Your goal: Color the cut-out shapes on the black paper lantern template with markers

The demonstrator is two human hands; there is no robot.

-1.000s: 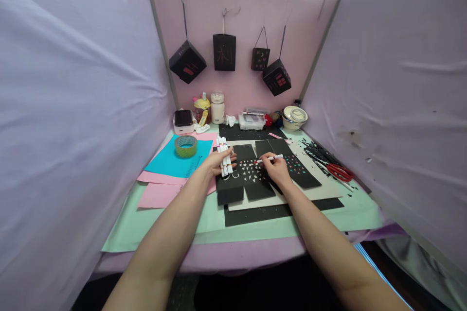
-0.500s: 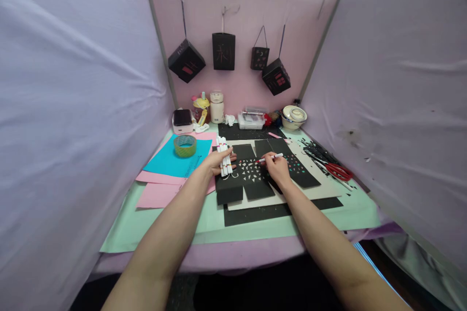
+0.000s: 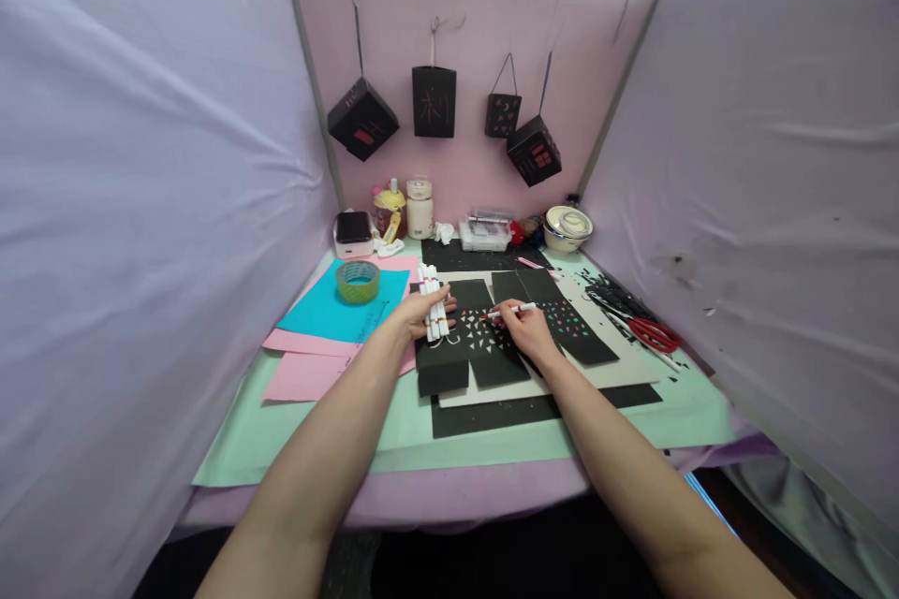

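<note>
My left hand (image 3: 420,311) holds several white markers (image 3: 433,301) side by side, over the left part of a black cut-out sheet (image 3: 444,378). Pinched in my right hand (image 3: 523,328) is a white marker with a red tip (image 3: 518,310), its tip at the small triangular cut-outs in the middle of the sheet. Those cut-outs show white. On the right part of the sheet, the small shapes (image 3: 570,318) show red, green and white. A pale board (image 3: 632,372) lies under the sheet, with another black sheet (image 3: 484,416) beneath.
Green tape (image 3: 358,283) rests on blue paper (image 3: 309,307) at the left, over pink sheets (image 3: 299,378). Red-handled scissors (image 3: 655,334) and black scraps (image 3: 608,292) lie right. Bottles (image 3: 420,208), a clear case (image 3: 484,234) and bowls (image 3: 567,226) stand behind. Black boxes (image 3: 434,103) hang above.
My right hand has moved slightly left with the marker, and its tip is now further left among the cut-outs. My left hand keeps its hold on the markers.
</note>
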